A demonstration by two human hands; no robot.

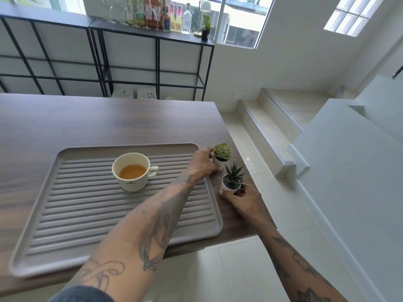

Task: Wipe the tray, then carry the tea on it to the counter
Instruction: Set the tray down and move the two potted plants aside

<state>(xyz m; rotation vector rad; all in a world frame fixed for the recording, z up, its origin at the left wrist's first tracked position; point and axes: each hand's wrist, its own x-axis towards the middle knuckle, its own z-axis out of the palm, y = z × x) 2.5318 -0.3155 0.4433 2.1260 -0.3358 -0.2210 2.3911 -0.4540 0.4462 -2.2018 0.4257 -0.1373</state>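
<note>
1. I have both hands at the right end of the dark wood counter [87, 118], each around a small potted plant just off the right edge of the grey ribbed tray [87, 214].

2. My left hand [201, 163] reaches across the tray's far right corner; its grip is closed round the white pot of the rosette succulent [222, 152], fingers wrapped on the pot's left side.

3. My right hand [242, 199] cups the spiky plant [233, 178] from the near side, its grip narrow on the pot, thumb on the left wall. Both pots appear to stand on the counter; I cannot tell whether either is lifted.

4. The cup of tea [133, 171] sits on the tray, right of centre toward the far side, handle pointing right, amber liquid about halfway up. No cloth is in view.

5. My judgement: the step in hand is placing or shifting the plants clear of the tray's rim so it can be gripped cleanly.

6. To do it well, I would keep the pots upright and well in from the counter's right edge, which drops to the tiled floor [250, 269].

7. I would keep my left forearm high over the tray, since it passes close to the cup's handle and a knock would spill the tea.
</note>
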